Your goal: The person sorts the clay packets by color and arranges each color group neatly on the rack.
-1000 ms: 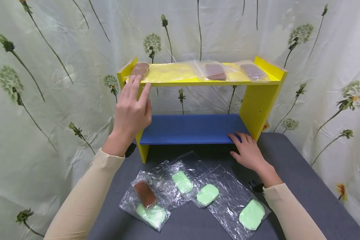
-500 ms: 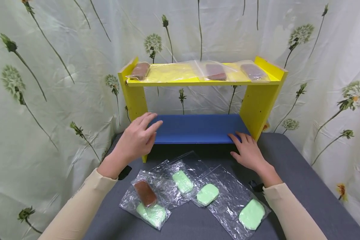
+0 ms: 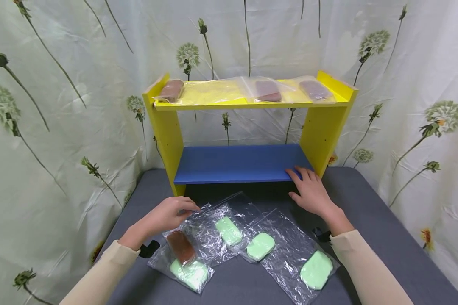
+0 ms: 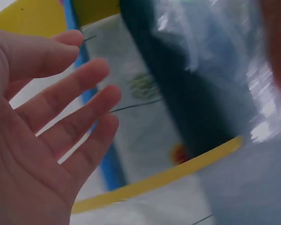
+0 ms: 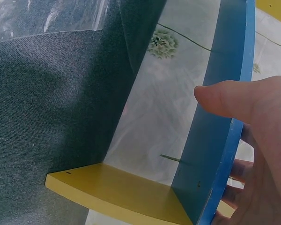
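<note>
My left hand [image 3: 170,215] hovers over the upper left of the clear zip bags on the table, its fingers loosely bent and holding nothing. In the left wrist view its fingers [image 4: 79,98] are spread and relaxed. The bags hold pale green slabs [image 3: 229,231] and a brown slab [image 3: 181,246] lying on a green one. My right hand [image 3: 312,192] holds the front edge of the blue shelf [image 3: 236,163] near its right end. In the right wrist view the thumb [image 5: 225,98] lies on the underside and the other fingers behind the edge.
Bagged brown slabs [image 3: 268,91] lie on the yellow top shelf [image 3: 217,98], at the left end and toward the right. The unit's yellow side panel [image 3: 322,135] stands near my right hand. A flowered curtain [image 3: 80,127] hangs behind the dark table [image 3: 366,220].
My left hand has left the brown slab at the top shelf's left end and come down to the bags on the table. My right hand has stayed on the blue shelf.
</note>
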Motion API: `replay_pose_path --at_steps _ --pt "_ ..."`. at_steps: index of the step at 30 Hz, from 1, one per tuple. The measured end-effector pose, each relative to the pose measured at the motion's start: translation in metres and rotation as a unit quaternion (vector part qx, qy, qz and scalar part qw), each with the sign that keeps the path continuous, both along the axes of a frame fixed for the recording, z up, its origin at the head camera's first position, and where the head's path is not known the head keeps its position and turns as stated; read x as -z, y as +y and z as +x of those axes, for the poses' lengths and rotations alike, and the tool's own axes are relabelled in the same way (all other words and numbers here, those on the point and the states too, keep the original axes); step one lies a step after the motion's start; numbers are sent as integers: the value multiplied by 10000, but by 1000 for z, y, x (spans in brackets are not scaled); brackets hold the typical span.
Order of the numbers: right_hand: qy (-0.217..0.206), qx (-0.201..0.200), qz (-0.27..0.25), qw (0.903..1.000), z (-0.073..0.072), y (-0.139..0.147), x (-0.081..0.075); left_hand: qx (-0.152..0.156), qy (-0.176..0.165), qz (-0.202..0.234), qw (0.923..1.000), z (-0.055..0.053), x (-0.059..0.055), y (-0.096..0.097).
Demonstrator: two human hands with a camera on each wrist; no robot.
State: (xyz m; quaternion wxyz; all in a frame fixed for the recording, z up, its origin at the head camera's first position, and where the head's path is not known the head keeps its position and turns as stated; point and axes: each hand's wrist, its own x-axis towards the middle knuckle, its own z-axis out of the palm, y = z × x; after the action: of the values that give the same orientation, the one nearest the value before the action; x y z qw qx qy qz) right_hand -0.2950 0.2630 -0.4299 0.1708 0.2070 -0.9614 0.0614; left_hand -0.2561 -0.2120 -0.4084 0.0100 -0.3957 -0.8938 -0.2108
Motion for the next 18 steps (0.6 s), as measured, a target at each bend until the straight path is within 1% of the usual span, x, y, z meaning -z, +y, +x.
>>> replay_pose_path --at_steps 2,5,7,9,10,11,12,13,14,16,18 --pt "-11 13 1 10000 0 -1 0 20 -594 219 9980 1 13 -5" --pt "-16 34 -4 10000 0 -1 0 191 -1487 397 9879 2 28 -14" --pt "-32 30 4 10000 0 -1 0 372 -2041 407 9774 3 36 -21" --pt "-56 13 -4 10000 0 -1 0 592 -2574 403 9637 4 42 -28" --pt "-70 3 -2 10000 0 -1 0 699 -2731 383 9587 5 45 -31" --pt "-96 -8 -1 10000 0 -1 0 768 -2815 345 9558 6 48 -33" --pt "-117 -7 8 9999 0 -1 0 799 -2851 286 9547 7 49 -35" --pt "-137 -10 12 9999 0 0 0 810 -2836 217 9553 8 51 -36" --pt "-160 -13 11 9999 1 0 0 828 -2751 138 9577 8 52 -37" --pt "-185 -2 11 9998 1 0 0 832 -2432 -37 9664 9 53 -37" --pt "-168 1 -4 9999 0 1 -1 831 -2201 -165 9718 8 52 -36"
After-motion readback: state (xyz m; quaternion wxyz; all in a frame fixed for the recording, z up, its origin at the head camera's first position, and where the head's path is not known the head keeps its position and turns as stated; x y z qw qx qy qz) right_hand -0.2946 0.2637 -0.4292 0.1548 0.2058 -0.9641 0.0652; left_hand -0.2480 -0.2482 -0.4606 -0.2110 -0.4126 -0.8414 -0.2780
